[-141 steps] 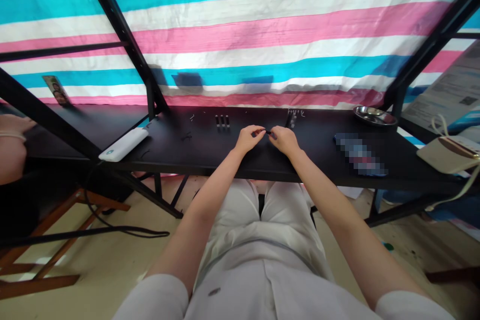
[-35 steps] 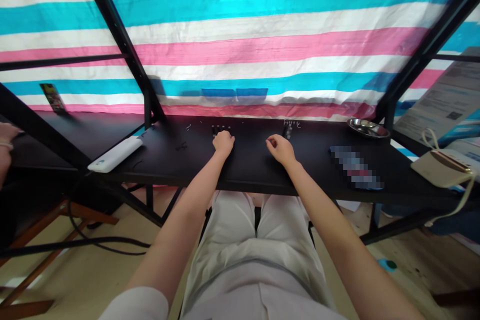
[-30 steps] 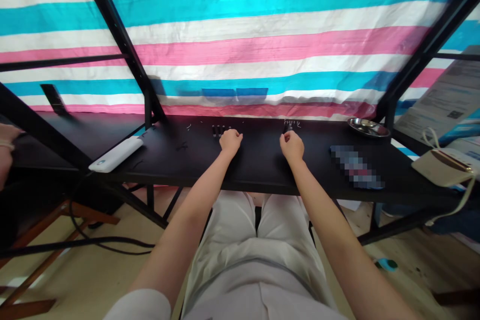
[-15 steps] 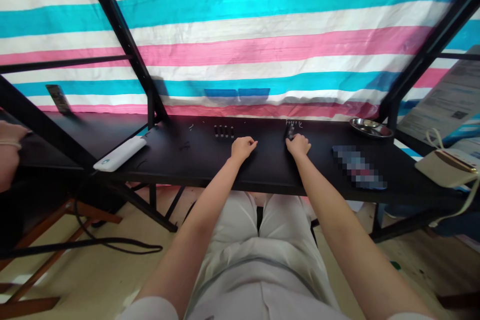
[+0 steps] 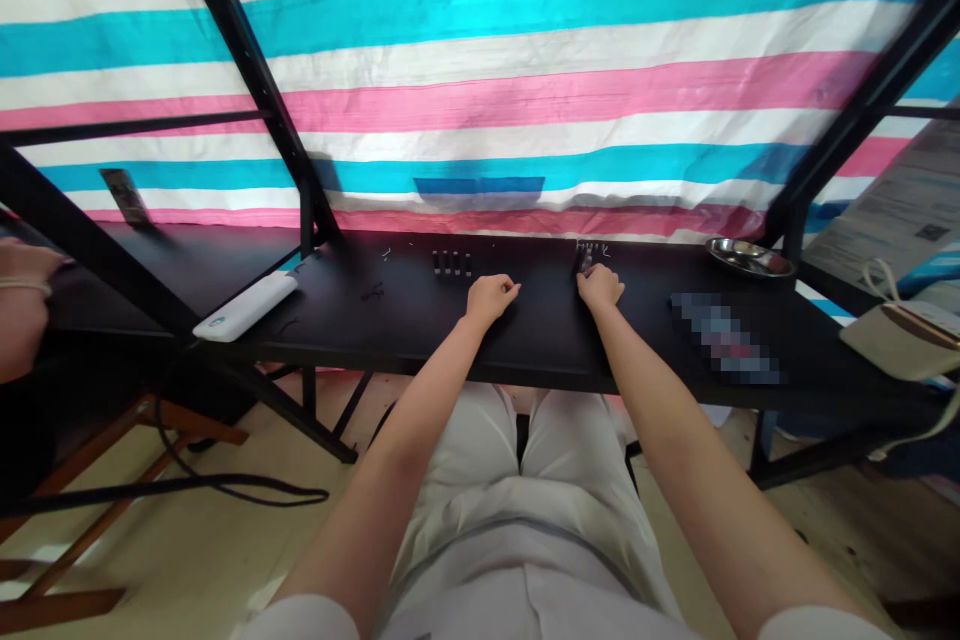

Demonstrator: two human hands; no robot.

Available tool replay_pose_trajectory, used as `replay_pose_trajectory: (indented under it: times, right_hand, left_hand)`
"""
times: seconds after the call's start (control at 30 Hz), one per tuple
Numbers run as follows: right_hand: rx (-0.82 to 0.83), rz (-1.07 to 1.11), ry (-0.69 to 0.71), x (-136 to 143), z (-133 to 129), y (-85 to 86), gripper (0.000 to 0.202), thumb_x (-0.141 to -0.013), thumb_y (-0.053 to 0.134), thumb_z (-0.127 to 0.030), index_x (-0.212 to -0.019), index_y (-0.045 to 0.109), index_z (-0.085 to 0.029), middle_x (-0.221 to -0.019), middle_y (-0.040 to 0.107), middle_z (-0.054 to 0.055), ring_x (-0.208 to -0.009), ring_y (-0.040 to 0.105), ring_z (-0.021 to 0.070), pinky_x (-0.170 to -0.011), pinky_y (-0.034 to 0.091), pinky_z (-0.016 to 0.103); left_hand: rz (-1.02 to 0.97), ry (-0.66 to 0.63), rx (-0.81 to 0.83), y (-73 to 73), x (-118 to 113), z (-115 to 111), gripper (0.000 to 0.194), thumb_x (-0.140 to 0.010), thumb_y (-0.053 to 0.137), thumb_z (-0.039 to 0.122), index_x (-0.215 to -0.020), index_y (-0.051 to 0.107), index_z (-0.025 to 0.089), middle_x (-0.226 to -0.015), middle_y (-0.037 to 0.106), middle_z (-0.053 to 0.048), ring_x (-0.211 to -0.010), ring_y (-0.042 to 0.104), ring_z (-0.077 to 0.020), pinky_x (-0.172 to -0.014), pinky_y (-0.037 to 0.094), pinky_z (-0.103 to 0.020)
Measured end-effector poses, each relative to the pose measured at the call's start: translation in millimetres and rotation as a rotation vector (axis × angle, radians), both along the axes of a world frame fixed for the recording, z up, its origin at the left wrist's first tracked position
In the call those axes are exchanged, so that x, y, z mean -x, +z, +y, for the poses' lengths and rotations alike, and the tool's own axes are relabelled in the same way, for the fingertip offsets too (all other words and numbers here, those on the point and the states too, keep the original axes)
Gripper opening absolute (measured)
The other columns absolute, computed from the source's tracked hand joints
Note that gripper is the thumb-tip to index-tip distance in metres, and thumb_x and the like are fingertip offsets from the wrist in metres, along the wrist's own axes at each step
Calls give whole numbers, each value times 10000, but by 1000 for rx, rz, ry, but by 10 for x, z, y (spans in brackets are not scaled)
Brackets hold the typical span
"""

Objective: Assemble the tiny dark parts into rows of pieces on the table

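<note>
Just right of the table's middle, my left hand [image 5: 491,298] is closed, thumb and forefinger together; anything between them is too small to make out. Beyond and left of it stands a short row of several small dark cylinders [image 5: 451,264] with silvery ends. My right hand [image 5: 601,289] is closed over the near end of a group of small dark and silvery pieces [image 5: 586,258]. Its fingertips touch that group, and what they pinch is mostly hidden. Tiny white, bent bits [image 5: 594,247] lie at the far side of these pieces.
On the black table [image 5: 390,330] are a white oblong case [image 5: 247,306] at left, a shiny metal dish [image 5: 750,258] at back right and a blurred-out flat object [image 5: 726,340]. A beige bag [image 5: 900,335] sits far right. Black frame posts [image 5: 247,60] flank the table. Another person's hand [image 5: 26,270] shows far left.
The view has shifted slightly, so everything sits a little farther right. My right fingers have moved a little at the small pieces; my left hand keeps nearly the same closed pose.
</note>
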State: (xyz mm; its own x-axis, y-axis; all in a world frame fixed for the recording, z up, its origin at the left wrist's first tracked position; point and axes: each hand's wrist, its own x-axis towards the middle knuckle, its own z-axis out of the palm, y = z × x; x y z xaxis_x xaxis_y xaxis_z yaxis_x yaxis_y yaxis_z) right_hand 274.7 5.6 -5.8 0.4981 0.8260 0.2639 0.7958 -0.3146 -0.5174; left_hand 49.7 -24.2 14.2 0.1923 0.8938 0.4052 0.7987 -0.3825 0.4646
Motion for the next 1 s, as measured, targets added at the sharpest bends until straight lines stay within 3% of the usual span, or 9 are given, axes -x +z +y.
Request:
replay_pose_trajectory:
  times: [0.17, 0.37, 0.5, 1.0]
  right_hand:
    - [-67, -12, 31, 22, -73, 0, 180, -818, 507, -290, -896, 610, -164, -1004, 600, 138, -926, 536, 257, -817, 389, 412]
    - [-295, -211, 304, 128, -184, 41, 228, -877, 427, -256, -963, 616, -162, -1143, 533, 140, -981, 493, 238, -774, 398, 345]
    - [-245, -269, 361, 161, -178, 44, 219, -869, 443, -218, -962, 632, -160, -1233, 500, 138, -1003, 480, 249, -778, 399, 363]
    - [-190, -372, 375, 145, -131, 23, 264, -858, 412, -201, -937, 648, -114, -1097, 523, 153, -913, 502, 236, -759, 413, 360]
  left_hand:
    - [-5, 10, 4, -3, 3, 0, 242, -813, 561, 392, -763, 702, 202, -691, 657, -11, -654, 565, -124, -579, 345, -234]
    - [-14, -2, 9, 1, 8, -10, 239, -811, 562, 391, -758, 703, 205, -676, 650, -7, -649, 561, -123, -571, 344, -234]
    - [-19, -6, 4, 1, 13, -16, 236, -810, 562, 386, -754, 699, 202, -670, 650, -7, -642, 559, -121, -567, 338, -231]
    - [-31, -24, -11, 3, 11, -20, 233, -805, 568, 379, -735, 695, 197, -648, 641, -6, -604, 537, -118, -549, 317, -234]
